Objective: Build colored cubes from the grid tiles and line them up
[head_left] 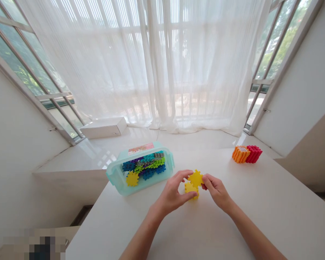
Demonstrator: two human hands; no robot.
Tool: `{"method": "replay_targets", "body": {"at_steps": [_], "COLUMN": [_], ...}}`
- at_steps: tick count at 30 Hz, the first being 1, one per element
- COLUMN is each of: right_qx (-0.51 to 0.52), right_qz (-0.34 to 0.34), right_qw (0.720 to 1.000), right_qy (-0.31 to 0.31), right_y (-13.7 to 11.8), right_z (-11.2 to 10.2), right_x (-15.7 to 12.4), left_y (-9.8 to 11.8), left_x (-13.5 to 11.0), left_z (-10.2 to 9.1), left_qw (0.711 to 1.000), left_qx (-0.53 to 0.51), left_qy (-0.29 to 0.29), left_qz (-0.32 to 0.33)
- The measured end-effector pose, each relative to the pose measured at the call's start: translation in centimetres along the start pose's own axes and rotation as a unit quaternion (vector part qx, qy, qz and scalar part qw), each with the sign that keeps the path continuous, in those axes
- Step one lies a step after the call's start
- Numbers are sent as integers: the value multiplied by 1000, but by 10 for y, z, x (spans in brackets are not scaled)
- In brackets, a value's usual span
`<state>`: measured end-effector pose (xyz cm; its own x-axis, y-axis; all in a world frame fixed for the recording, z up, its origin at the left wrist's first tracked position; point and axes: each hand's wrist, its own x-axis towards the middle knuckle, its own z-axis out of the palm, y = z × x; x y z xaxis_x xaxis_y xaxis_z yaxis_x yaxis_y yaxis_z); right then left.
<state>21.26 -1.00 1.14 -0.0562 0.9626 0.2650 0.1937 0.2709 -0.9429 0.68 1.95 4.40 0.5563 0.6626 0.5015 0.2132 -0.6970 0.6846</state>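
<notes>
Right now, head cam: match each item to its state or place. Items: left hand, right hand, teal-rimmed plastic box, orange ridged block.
Items:
1. left hand
2. right hand
3. teal-rimmed plastic box
4. orange ridged block

States or places:
A. touching a red ridged block on the table's far right
B. pinching a yellow gear-shaped tile from the right
C. holding multicoloured gear tiles
D. thumb across a yellow block

Pairs: 1-D, 2-B, 3-C, 4-A
</notes>
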Motion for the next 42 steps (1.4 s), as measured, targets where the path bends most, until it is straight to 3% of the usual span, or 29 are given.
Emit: {"method": "replay_targets", "body": {"at_steps": [6, 14, 19, 24, 32, 42], "right_qx": [-8, 23, 4, -13, -102, -177], "right_qz": [13, 62, 56, 59, -38, -91], "right_qw": [1000, 995, 996, 995, 992, 976], "right_qy": [-26, -72, -75, -78, -62, -89], "right_y": [-3, -6, -3, -3, -10, -8], "right_z": [0, 1, 2, 0, -11, -11], "right_x": [-2, -7, -6, -6, -4, -2], "left_y": [2, -1, 5, 10, -10, -18], "left_x": [1, -2, -1, 0, -4, -5], "left_z": [1, -6, -10, -11, -15, -9], "left_qw": [1000, 997, 995, 995, 998, 997], "left_qx": [-10, -38, -45, -46, 6, 3], "left_qy": [-1, -67, -84, -93, -13, -48], "left_qz": [-12, -30, -2, -15, -63, -63]}}
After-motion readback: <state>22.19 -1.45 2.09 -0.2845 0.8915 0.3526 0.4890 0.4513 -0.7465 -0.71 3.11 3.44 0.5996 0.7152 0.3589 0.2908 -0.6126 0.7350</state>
